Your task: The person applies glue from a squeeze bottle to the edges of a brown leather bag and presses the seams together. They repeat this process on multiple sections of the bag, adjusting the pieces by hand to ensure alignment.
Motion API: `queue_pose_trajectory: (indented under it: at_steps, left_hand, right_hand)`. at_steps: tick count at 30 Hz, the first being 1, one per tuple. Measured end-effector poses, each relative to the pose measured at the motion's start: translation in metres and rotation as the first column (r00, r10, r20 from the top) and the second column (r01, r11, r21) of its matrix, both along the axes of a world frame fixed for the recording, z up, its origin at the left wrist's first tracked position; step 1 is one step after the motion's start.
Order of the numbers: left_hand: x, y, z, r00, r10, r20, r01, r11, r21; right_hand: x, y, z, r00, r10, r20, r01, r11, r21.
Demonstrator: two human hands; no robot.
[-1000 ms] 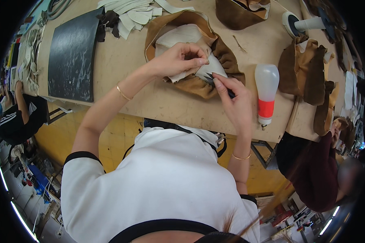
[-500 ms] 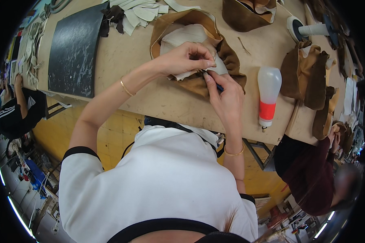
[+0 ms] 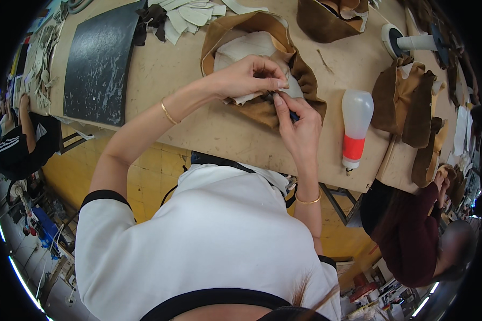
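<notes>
Evidently we are leaning over a pale tan counter (image 3: pixel 166 69), both hands busy at a brown suede piece with gathered edges (image 3: pixel 305 80). It lies in front of us, and we take it as the clock's centre. Our left hand (image 3: pixel 246 79) is over its cream inner lining (image 3: pixel 246 49), thumb and forefinger pinched together; whatever may be between them is too small for us to tell. Our right hand (image 3: pixel 301 127) grips a small dark-handled tool (image 3: pixel 294 115), probably a cutter, though the fingers cover most of it. Both sets of fingertips nearly meet.

At nine o'clock we have a scuffed black rectangular board (image 3: pixel 98 67); at ten, a heap of cream flat strips (image 3: pixel 190 20). Another brown suede piece (image 3: pixel 326 24) sits at two o'clock, and a white spool with dark ends (image 3: pixel 416 43) just before three. At four we see a translucent plastic bottle with a red band (image 3: pixel 356 115), its nozzle pointing to six.
</notes>
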State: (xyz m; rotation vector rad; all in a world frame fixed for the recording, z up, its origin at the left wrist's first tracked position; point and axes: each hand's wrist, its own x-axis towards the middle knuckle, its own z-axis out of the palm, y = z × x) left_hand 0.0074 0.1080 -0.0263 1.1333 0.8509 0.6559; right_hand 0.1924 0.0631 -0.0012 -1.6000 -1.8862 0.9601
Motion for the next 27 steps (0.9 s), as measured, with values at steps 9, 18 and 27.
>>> queue_pose_trajectory:
  at_steps: [9, 18, 27]
  left_hand:
    - [-0.001, -0.001, -0.003, 1.000, 0.005, -0.013, -0.003, 0.989, 0.146]
    - [0.001, -0.001, -0.002, 0.995, 0.077, 0.069, -0.068, 0.990, -0.123]
    - [0.002, -0.001, -0.006, 0.993, 0.082, 0.086, -0.075, 0.993, -0.086]
  right_hand:
    - [-0.001, -0.002, -0.007, 0.997, -0.067, -0.042, 0.067, 0.998, 0.007]
    - [0.002, -0.013, 0.016, 0.995, -0.070, 0.071, 0.071, 0.997, -0.005]
    - [-0.007, -0.005, 0.009, 0.993, -0.095, 0.067, 0.093, 0.995, 0.021]
